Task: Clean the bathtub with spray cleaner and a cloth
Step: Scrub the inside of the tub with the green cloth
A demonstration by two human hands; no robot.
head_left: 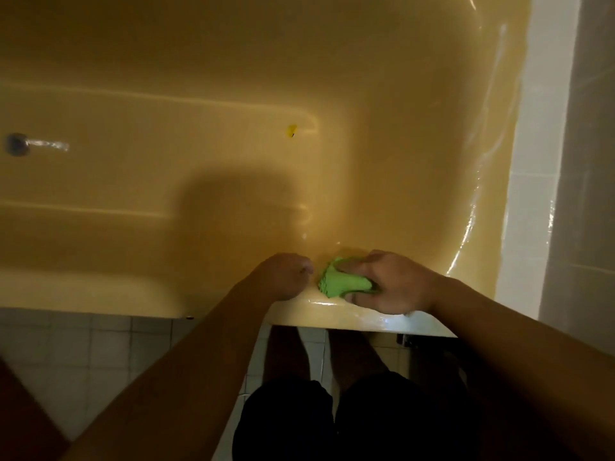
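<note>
At nine o'clock the drain (16, 144) sat in the floor of the yellow bathtub (332, 94). Toward six o'clock the left grip (286, 276) rested on the tub's near rim, fingers curled, holding nothing that showed. Just at its three o'clock lay the cloth (342, 282), bright green, bunched and creased, pressed onto the wet, glossy rim. It looked soft, light and limp, likely damp, so it would fold under any pressure and was best taken as a full handful across the bunched middle. The right grip (396, 284) was closed over the cloth's right end.
</note>
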